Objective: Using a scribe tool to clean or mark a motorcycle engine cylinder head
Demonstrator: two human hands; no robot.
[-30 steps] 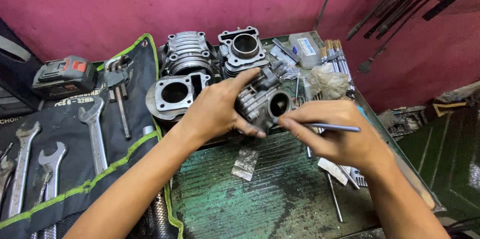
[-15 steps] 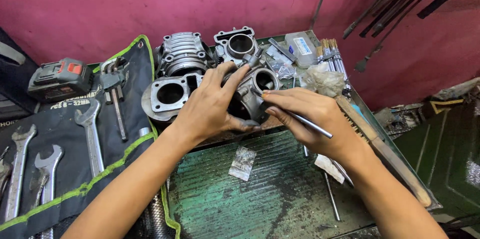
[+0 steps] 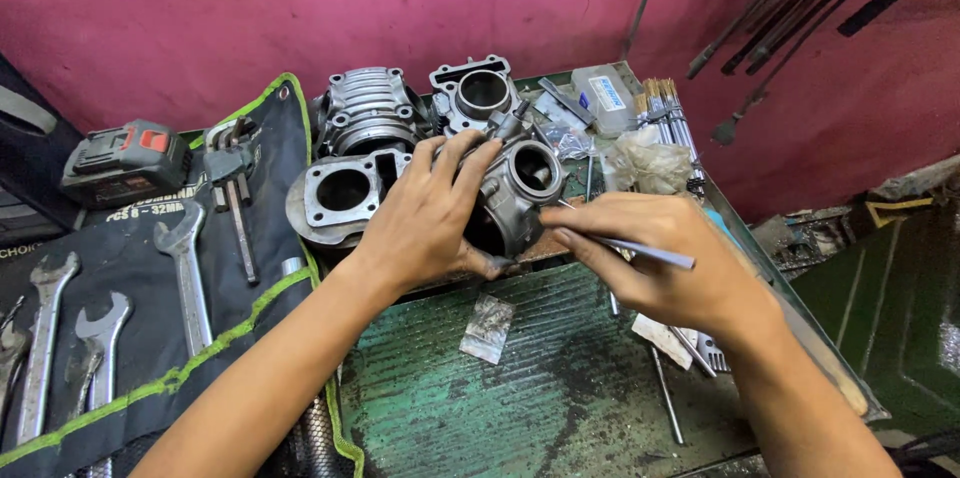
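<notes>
- counter (image 3: pixel 560 408): green, grimy, under both hands
- black tool roll (image 3: pixel 130 268) left of the left hand, wrenches (image 3: pixel 185 273) laid out on it (green edging)
- three engine cylinders (image 3: pixel 365 118) just beyond the left hand, near the pink wall
- cordless tool battery (image 3: pixel 125 163) far left of the left hand
- left hand (image 3: pixel 425 223): fingers clamped over the top of a grey metal carburetor body (image 3: pixel 520 193), holding it just above the counter
- right hand (image 3: pixel 660 258): fingers pinched together on a thin metal rod (image 3: pixel 640 253), tip pointing at the carburetor body (contact unclear)
- small plastic bag (image 3: pixel 488 328) on the counter, just below the left hand
</notes>
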